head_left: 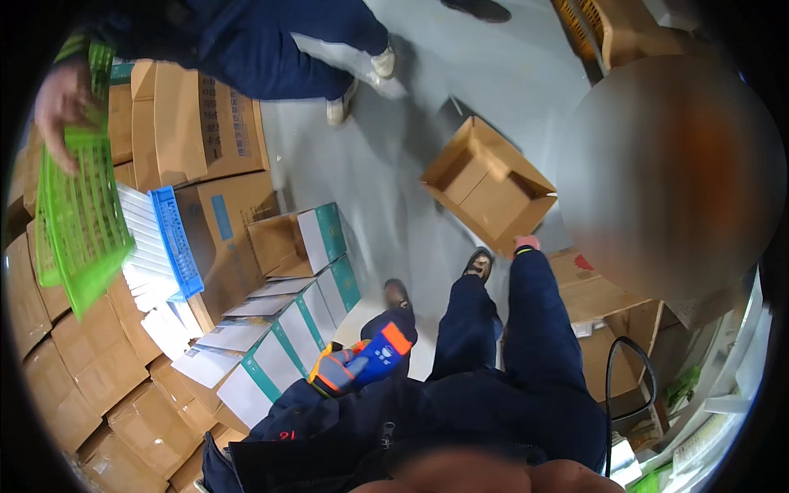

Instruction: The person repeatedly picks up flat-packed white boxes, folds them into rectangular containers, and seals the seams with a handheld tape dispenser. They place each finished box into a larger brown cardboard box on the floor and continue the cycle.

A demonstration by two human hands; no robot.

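My left hand (335, 370), in a grey and orange glove, is closed around a flat blue item with an orange end (383, 352). Its kind does not show clearly. Out ahead on the right, my bare right hand (526, 242) is closed on the near corner of an open cardboard box (485, 187). Nothing is visible inside that box. Beside my left arm stands a row of white and teal cartons (288, 337), several with raised flaps.
At the far left, another person's hand (66, 111) holds green plastic baskets (82, 205). A blue crate (177, 238) rests near stacked brown cartons (107, 370). Shelving with cardboard (608, 287) is on my right, beside a black cable loop (610, 394). A blurred round patch covers the upper right.
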